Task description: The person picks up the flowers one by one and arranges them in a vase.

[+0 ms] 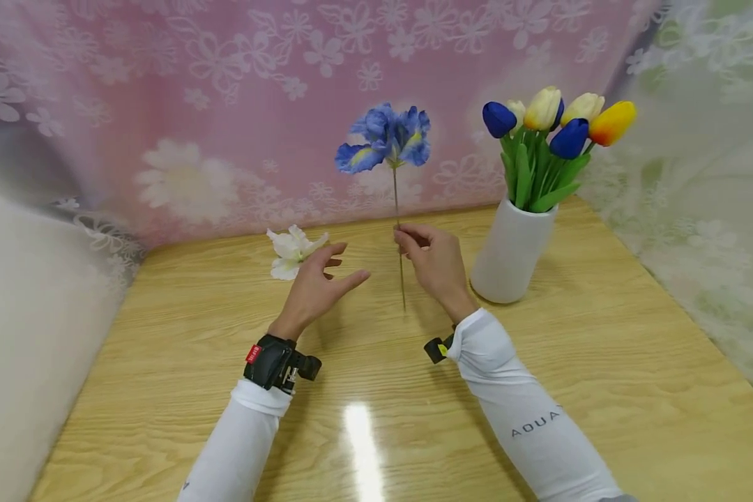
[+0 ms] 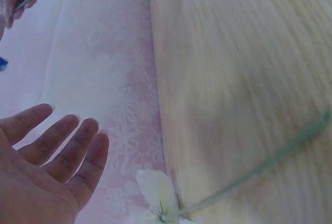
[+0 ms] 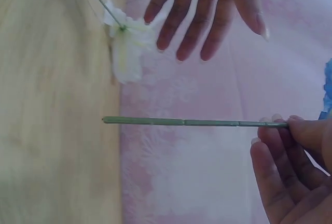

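Observation:
Between thumb and fingers, my right hand [image 1: 436, 261] pinches the thin green stem of a blue iris [image 1: 385, 139]. The iris stands upright, its bloom high above the hand and its lower stem hanging below, as the stem [image 3: 171, 122] in the right wrist view shows. My left hand [image 1: 316, 284] is held apart from it with fingers spread and nothing in them. Close behind the left hand lies a white flower [image 1: 291, 249] on the table; its green stem [image 2: 249, 175] shows in the left wrist view. The left hand partly hides this flower in the head view.
A white vase [image 1: 516, 251] of tulips [image 1: 558, 125], blue, cream and yellow-orange, stands just right of my right hand. Behind the wooden table [image 1: 182, 404] hangs a pink floral curtain [image 1: 238, 104]. Another pale floral cloth [image 1: 703, 209] hangs along the right side.

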Available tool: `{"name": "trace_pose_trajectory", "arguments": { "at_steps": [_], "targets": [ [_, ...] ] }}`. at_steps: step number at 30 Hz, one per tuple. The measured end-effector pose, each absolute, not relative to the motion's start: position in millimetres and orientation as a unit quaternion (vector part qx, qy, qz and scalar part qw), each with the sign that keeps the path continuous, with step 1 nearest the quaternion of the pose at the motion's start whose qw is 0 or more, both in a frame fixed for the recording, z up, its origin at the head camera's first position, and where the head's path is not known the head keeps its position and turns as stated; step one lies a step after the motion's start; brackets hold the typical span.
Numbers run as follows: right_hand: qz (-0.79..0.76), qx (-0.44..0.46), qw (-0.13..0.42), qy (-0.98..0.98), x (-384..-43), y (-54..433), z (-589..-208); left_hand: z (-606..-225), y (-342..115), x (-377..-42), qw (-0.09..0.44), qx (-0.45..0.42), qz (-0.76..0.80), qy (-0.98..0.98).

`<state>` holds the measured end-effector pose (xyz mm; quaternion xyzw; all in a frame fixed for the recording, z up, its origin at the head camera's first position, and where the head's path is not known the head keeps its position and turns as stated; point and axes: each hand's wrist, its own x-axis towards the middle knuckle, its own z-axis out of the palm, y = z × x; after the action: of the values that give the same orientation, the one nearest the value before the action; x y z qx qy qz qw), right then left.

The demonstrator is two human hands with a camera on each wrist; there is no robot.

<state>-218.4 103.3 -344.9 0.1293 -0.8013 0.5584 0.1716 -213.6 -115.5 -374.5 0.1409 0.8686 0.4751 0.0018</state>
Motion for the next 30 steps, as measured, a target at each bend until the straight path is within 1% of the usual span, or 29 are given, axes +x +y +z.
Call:
{"name": "trace_pose_trajectory", "arguments": {
  "at_steps": [7, 14, 20, 27, 30],
  "targets": [
    [0.526, 0.127, 0.243, -0.805, -214, 127, -322, -366, -96, -218, 0.009, 0.164, 0.474, 0.865],
    [0.496, 0.163, 0.339, -0.782, -216, 148, -297, -351, -78, -226, 0.013, 0.184, 0.440, 0.879],
    [0.499, 0.146, 0.368, -0.770, -213, 167, -280, -337, -60, -232, 0.004, 0.217, 0.430, 0.876],
    [0.479, 0.139, 0.436, -0.749, -209, 188, -260, -325, -47, -236, -0.007, 0.237, 0.433, 0.870],
    [0.483, 0.121, 0.445, -0.744, -207, 195, -252, -322, -44, -236, -0.008, 0.249, 0.433, 0.866]
  ]
}}
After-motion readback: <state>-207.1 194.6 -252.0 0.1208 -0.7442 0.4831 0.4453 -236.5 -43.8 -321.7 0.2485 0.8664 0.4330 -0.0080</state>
